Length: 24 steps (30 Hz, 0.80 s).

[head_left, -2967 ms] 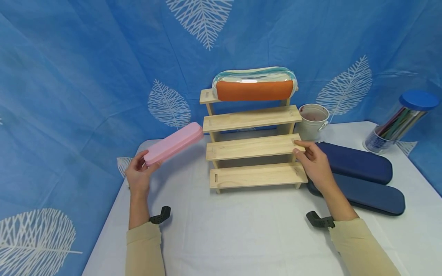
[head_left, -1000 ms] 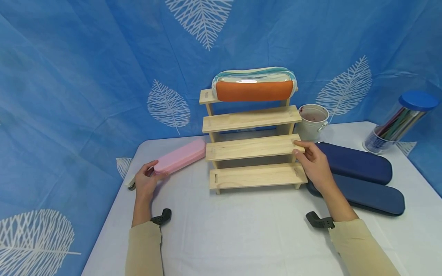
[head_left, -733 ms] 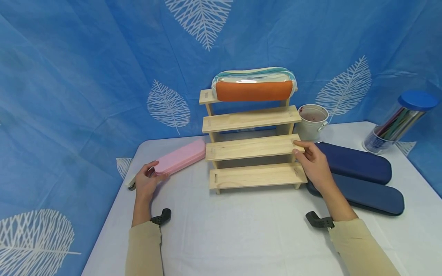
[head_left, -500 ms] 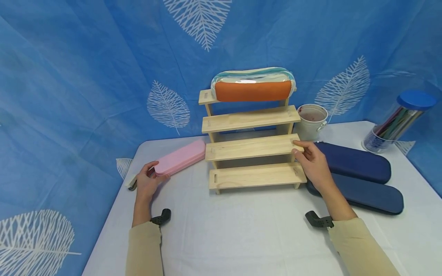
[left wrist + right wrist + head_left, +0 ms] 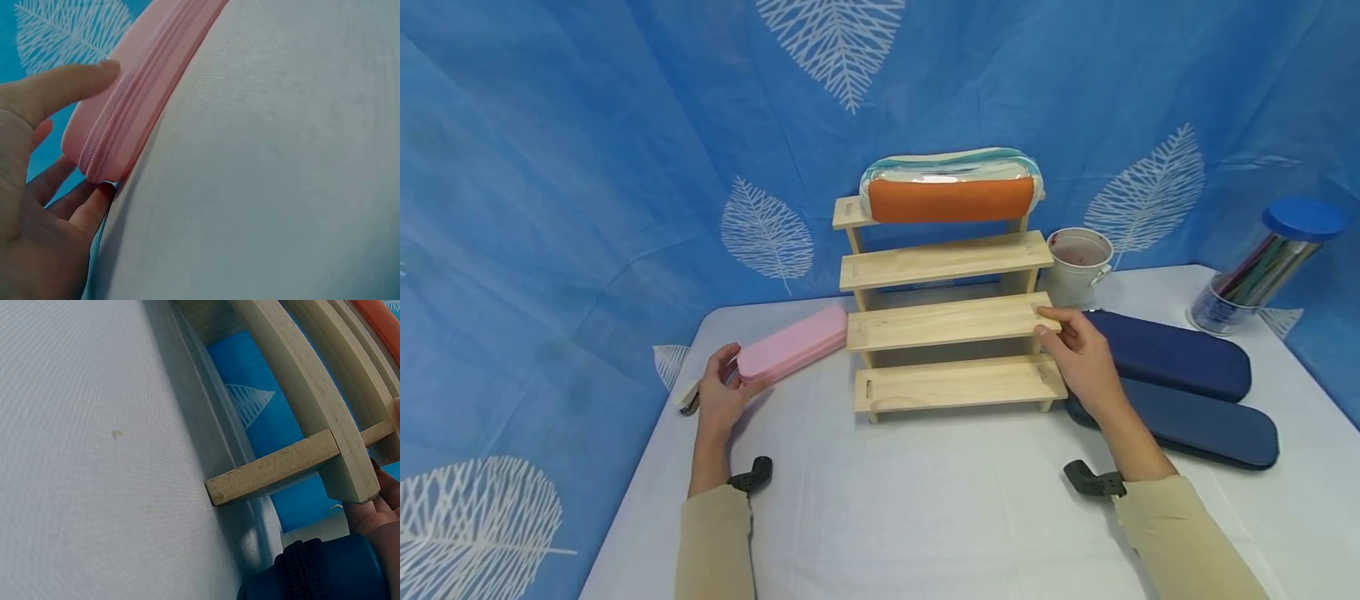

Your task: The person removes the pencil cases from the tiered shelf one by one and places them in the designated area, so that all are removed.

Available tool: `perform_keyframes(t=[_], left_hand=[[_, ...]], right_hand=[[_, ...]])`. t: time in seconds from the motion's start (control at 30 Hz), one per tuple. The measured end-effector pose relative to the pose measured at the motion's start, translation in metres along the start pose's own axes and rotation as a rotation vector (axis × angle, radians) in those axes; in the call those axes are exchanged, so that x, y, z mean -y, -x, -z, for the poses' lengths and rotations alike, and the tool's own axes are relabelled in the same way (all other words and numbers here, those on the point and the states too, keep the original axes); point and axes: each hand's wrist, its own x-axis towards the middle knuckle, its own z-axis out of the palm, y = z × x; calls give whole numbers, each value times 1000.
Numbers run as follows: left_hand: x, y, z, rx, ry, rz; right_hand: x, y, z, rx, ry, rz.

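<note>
A pink zippered pencil case (image 5: pixel 793 340) lies on the white table, left of a four-step wooden shelf (image 5: pixel 951 321). My left hand (image 5: pixel 721 400) is spread loosely around the case's near left end. In the left wrist view the thumb (image 5: pixel 94 78) overlaps the case's zippered side, and the other fingers (image 5: pixel 90 209) are at its end. With thumb and fingers, my right hand (image 5: pixel 1078 350) pinches the right end of the shelf's second board from the bottom. The right wrist view shows only part of that hand. On the top board sits an orange and clear pencil case (image 5: pixel 951 200).
To the right of the shelf lie two dark blue zippered cases (image 5: pixel 1180 354), partly behind the right arm. A white bucket (image 5: pixel 1078 258) and a blue-lidded clear jar of pencils (image 5: pixel 1255 271) stand behind. A small object (image 5: pixel 688 402) lies by the left hand.
My left hand has lowered the pink case onto the table beside the shelf, and its fingers have loosened slightly since. My right hand keeps its place on the shelf.
</note>
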Motion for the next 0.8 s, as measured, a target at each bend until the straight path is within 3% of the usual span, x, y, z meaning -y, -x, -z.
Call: perform_keyframes(t=[0.2,0.43,0.57,0.67,0.8], left_hand=[[-6,-1,-4,-34,-24,-18],[-19,-10,-7,-83,-47,-107],[-41,-11,-10,-84,-21,-162],[-70,-4,-13,-69,16,-188],[-93,0,-17,-52,58,-232]], right_hand=[[-2,0,0,5,-2,-3],[-1,-1,2,3,-11,9],[-1,-1,2,3,-8,7],[0,-1,2,-1,-13,6],[0,-1,1,1,-14,0]])
